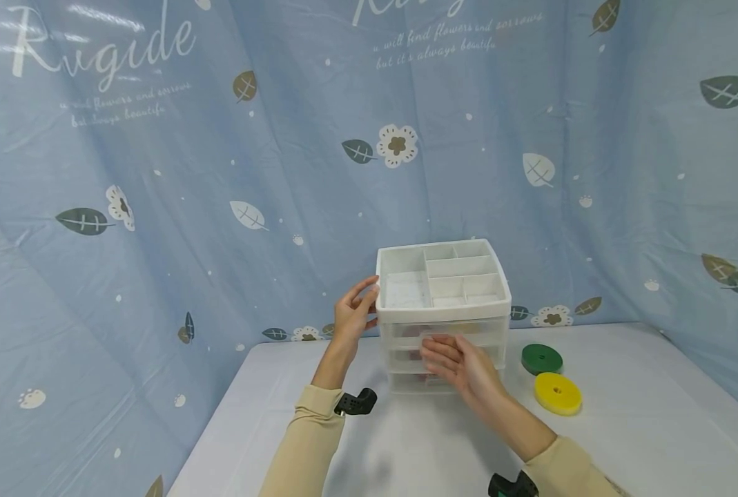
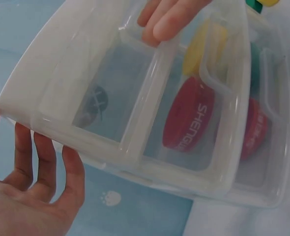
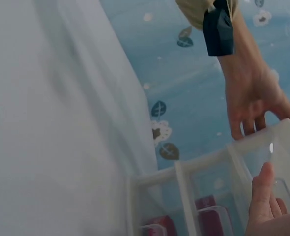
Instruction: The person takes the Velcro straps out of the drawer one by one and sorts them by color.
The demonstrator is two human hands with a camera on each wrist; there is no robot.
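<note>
A white drawer unit [image 1: 443, 314] with clear drawers and a sectioned top tray stands on the table. My left hand [image 1: 353, 314] touches its left side near the top rim, fingertips against the wall. At the front of the top drawer [image 2: 110, 93] is my right hand [image 1: 458, 362], its fingers fairly straight and overlapping the drawer's handle area. Through the middle drawer's clear front show a red disc with white lettering [image 2: 189, 115] and a yellow disc [image 2: 204, 46]. Another red disc [image 2: 255, 128] and a green one [image 2: 255, 64] lie in the bottom drawer.
Right of the unit, a green disc [image 1: 542, 359] and a yellow disc [image 1: 558, 393] with small centre holes lie on the white table [image 1: 642, 386]. A blue patterned curtain [image 1: 306, 172] hangs close behind. Each wrist carries a black camera mount [image 1: 356, 402].
</note>
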